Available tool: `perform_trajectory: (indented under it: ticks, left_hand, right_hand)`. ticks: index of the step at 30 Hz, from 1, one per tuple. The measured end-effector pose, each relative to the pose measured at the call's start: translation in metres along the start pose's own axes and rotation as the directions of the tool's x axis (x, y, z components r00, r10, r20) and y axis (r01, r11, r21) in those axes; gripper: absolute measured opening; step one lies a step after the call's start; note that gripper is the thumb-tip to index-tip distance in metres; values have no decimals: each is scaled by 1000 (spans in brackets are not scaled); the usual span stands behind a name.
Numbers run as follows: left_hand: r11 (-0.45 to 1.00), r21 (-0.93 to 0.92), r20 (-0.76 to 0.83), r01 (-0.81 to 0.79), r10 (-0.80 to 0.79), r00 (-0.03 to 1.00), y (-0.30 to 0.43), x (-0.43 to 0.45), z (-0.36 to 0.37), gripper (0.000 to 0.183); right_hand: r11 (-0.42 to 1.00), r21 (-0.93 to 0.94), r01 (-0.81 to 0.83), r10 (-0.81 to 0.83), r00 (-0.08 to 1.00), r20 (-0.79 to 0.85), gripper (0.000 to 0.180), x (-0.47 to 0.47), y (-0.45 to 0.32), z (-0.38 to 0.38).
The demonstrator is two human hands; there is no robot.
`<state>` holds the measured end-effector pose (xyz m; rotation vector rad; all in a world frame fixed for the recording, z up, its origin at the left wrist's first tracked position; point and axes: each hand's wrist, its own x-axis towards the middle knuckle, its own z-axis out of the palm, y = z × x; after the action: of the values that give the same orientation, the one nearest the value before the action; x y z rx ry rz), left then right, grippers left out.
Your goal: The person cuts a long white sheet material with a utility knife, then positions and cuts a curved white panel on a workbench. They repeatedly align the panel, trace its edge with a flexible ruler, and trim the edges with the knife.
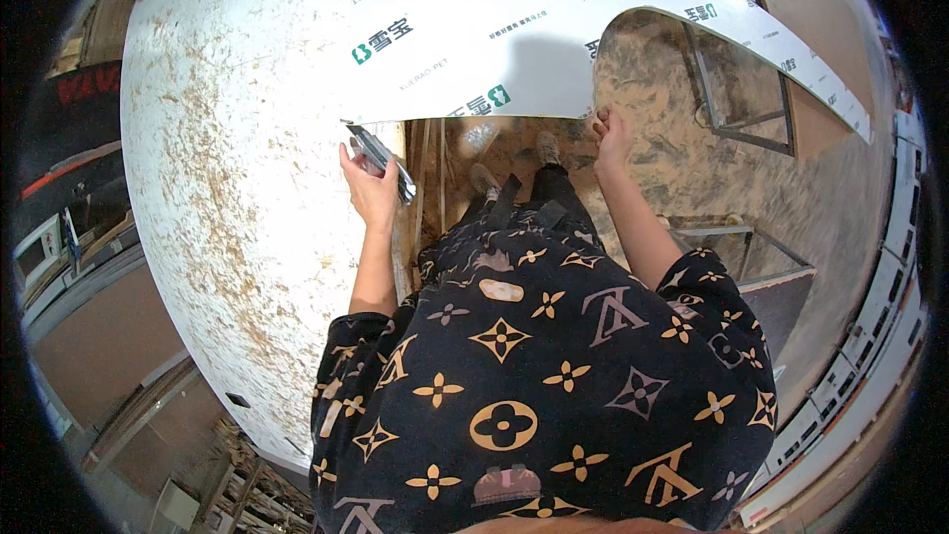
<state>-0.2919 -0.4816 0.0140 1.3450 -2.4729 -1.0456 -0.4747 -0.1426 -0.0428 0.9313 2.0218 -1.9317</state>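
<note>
A large white panel (556, 81) with a printed protective film and a curved cutout lies in front of me. Its near edge runs between my hands. My left hand (373, 189) holds a utility knife (382, 163), whose tip is at the left end of that edge. My right hand (612, 137) is at the panel's near corner, beside the start of the curve, with fingers bent together; whether they pinch the edge I cannot tell. To the left, under or beside the printed panel, a white work surface (230, 185) is covered with sawdust and wood chips.
Metal-framed stands (789, 111) rest on the dusty floor (660, 81) at the right, one partly beneath the panel. Another glass-like framed piece (749, 252) is near my right elbow. Brown boards (104, 319) are stacked at the far left. Long white racks or boards (860, 356) line the right rim.
</note>
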Motion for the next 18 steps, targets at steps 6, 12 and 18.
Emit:
perform_trajectory:
  ticks: [6,12,18]
  left_hand:
    - [997,-8,61,80,-79,995,-21,-3,-9,74]
    - [997,21,59,78,-79,995,-16,-15,-16,68]
    - [1000,-13,95,14,-13,995,-32,-44,-23,75]
  right_hand:
    - [872,-110,477,-384,806,449,22,-98,-4,31]
    - [869,-276,412,55,473,879,32,-149,23,90]
    - [775,-631,37,576,369,729,62,-218,28,147]
